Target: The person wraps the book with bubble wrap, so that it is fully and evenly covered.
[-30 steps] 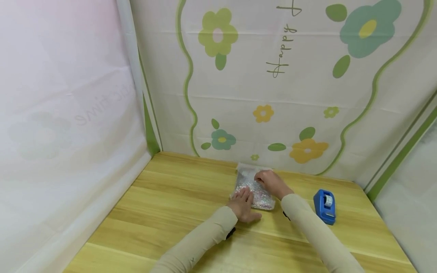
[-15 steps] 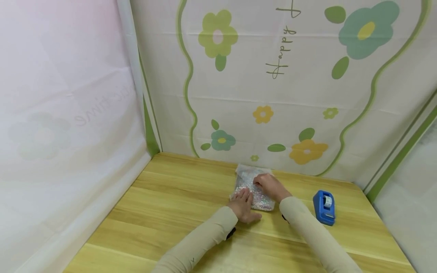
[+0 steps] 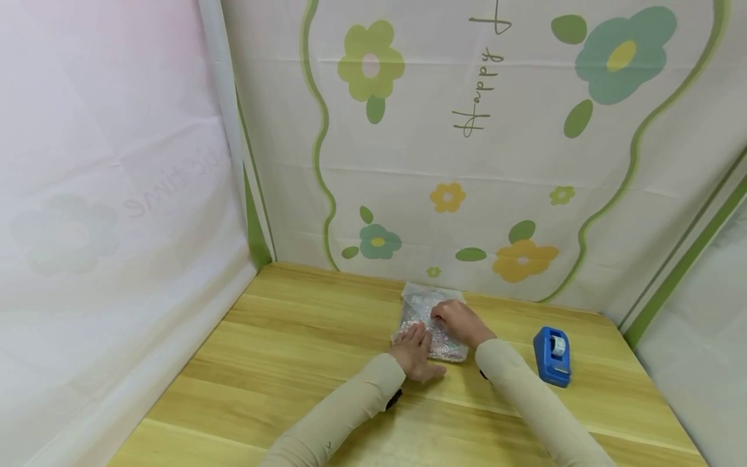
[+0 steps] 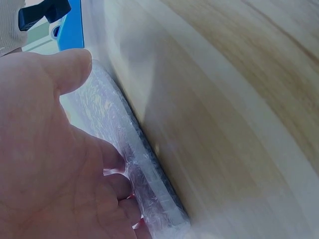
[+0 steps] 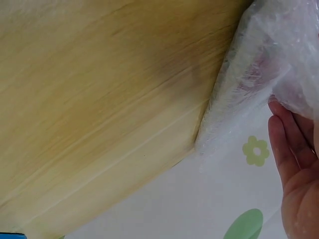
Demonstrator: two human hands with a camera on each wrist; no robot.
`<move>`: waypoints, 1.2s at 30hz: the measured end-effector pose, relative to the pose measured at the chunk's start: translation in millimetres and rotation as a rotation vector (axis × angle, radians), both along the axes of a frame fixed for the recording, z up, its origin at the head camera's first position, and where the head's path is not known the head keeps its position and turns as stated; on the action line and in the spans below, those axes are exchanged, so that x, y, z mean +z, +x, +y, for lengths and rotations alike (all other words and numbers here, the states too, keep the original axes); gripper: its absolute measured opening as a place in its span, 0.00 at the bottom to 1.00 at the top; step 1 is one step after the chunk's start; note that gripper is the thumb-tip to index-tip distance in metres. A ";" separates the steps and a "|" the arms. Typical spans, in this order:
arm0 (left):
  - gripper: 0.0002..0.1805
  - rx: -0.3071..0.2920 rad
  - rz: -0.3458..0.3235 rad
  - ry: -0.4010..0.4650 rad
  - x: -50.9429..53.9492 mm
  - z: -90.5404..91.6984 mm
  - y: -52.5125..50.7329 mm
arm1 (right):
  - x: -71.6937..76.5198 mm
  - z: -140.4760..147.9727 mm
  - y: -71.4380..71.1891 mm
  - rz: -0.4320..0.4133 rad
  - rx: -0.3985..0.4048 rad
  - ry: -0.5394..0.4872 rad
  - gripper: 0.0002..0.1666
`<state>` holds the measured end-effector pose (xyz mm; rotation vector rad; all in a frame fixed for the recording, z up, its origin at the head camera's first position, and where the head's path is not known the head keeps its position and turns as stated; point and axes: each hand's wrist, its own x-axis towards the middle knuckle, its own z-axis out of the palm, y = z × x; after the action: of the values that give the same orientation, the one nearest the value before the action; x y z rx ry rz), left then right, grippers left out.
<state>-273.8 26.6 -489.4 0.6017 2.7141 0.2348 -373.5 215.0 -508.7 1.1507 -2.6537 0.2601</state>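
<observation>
A flat package in clear bubble wrap (image 3: 415,299) lies near the back edge of the table, with pinkish contents showing through. My left hand (image 3: 415,357) rests on its lower left part, fingers extended over the wrap and thumb spread on the wood. In the left wrist view, those fingers lie along the wrapped package (image 4: 144,169). Higher up on the package, my right hand (image 3: 463,324) has curled fingers and pinches the wrap. From the right wrist, the fingertips (image 5: 276,107) meet the loose film of the wrap (image 5: 249,74); the thumb is hidden.
A blue tape dispenser (image 3: 552,357) with a white roll stands to the right of the right forearm. The wooden table (image 3: 303,324) ends at a hanging cloth (image 3: 408,143) printed with flowers. Another pale cloth (image 3: 117,194) hangs on the left.
My right hand has shifted slightly down and left over the wrap. The left hand stays in place on the package. The head view has tilted a little.
</observation>
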 end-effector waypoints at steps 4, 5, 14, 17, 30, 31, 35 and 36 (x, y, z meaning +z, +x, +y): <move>0.51 0.004 -0.012 0.010 0.8 -0.3 0.4 | -2.0 -0.2 0.4 0.024 0.018 -0.003 0.07; 0.51 0.005 -0.016 0.015 1.0 -0.3 0.3 | -2.4 -0.4 0.7 0.026 0.020 -0.003 0.07; 0.52 -0.011 -0.002 0.034 -4.4 1.4 0.2 | -8.2 3.1 7.0 0.027 0.051 -0.005 0.06; 0.52 -0.015 -0.002 0.047 -5.7 -0.2 -0.1 | -8.5 3.1 9.7 0.011 0.044 -0.008 0.06; 0.51 -0.060 -0.123 0.222 -13.8 -12.6 -24.2 | -6.6 2.8 30.4 -0.016 0.001 0.048 0.05; 0.52 -0.063 -0.136 0.238 -12.8 -14.6 -26.5 | -6.1 2.3 32.8 -0.027 -0.003 0.061 0.05; 0.45 -0.110 -0.174 0.299 -0.3 -25.8 -32.1 | -0.9 -0.2 44.4 -0.107 -0.048 0.098 0.08; 0.42 -0.128 -0.176 0.315 0.4 -28.2 -35.4 | -0.3 -1.1 46.9 -0.123 -0.061 0.097 0.08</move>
<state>-309.3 -1.6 -489.0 0.7970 2.4755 0.6571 -326.6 213.9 -509.0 1.1132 -2.8326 0.1990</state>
